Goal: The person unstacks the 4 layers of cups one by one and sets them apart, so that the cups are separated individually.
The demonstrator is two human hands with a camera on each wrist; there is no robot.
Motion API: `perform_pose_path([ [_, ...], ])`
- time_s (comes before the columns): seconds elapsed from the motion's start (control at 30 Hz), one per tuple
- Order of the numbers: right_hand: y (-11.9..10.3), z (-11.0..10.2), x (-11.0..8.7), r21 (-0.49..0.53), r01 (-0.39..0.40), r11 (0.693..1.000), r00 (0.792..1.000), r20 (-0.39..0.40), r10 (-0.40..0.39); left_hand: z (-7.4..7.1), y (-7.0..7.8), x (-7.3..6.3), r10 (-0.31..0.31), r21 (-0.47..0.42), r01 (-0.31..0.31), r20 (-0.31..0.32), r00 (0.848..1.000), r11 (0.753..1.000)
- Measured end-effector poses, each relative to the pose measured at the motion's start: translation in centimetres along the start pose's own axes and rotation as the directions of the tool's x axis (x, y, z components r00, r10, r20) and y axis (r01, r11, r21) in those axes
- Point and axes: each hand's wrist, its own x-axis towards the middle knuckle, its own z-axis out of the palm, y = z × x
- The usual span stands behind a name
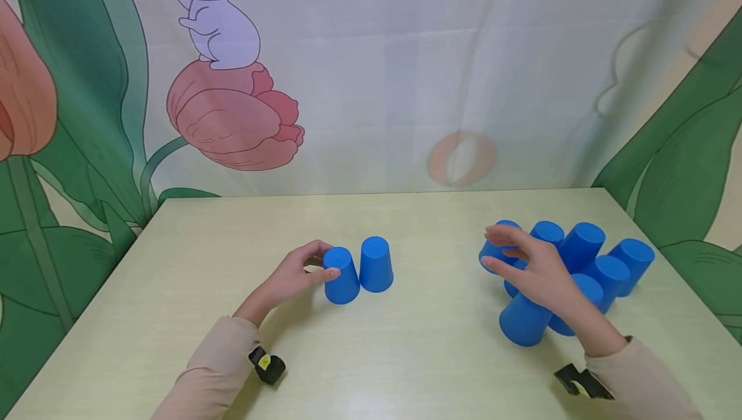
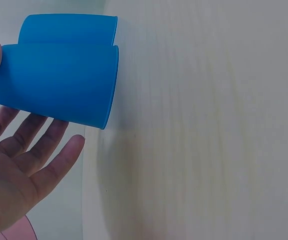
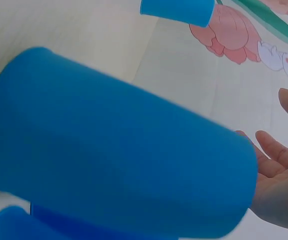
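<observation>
A blue cup [image 1: 342, 281] stands upside down left of centre, and my left hand [image 1: 290, 281] holds it with the thumb at its front and the fingers around its far side. In the left wrist view this cup [image 2: 53, 85] lies between thumb and fingertips. Beside it, on the right, is a second upside-down blue cup [image 1: 377, 265]. My right hand [image 1: 542, 272] hovers over a group of several blue cups, thumb and fingers spread apart near the far-left cup [image 1: 493, 252]. A near cup [image 3: 118, 150] fills much of the right wrist view, partly covering that hand.
More upside-down cups [image 1: 632, 262] stand closely grouped at the table's right side. The pale wooden table [image 1: 406, 355] reaches back to a printed curtain [image 1: 371, 85] with flowers and a white animal. Black wrist cameras [image 1: 269, 367] sit at both sleeves.
</observation>
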Motion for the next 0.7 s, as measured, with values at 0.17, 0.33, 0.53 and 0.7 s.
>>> perform_pose_path([
  [0.17, -0.2, 1.0, 0.5, -0.002, 0.033, 0.999, 0.999, 0.025, -0.033, -0.1, 0.0, 0.0, 0.003, 0.007, -0.003, -0.005, 1.0, 1.0],
  [0.33, -0.4, 1.9, 1.1, 0.004, 0.042, 0.999, 0.998, 0.048, -0.042, -0.1, 0.0, 0.0, 0.003, 0.007, -0.003, -0.003, 1.0, 1.0],
  [0.53, -0.6, 3.0, 1.8, -0.004, 0.039, 0.999, 0.997, 0.071, -0.039, 0.0, 0.0, 0.1, 0.005, -0.001, -0.005, 0.002, 1.0, 1.0],
  [0.7, -0.7, 3.9, 2.3, 0.001, 0.039, 0.999, 0.995, 0.091, -0.039, 0.0, -0.1, 0.1, 0.004, -0.004, -0.004, 0.004, 1.0, 1.0],
])
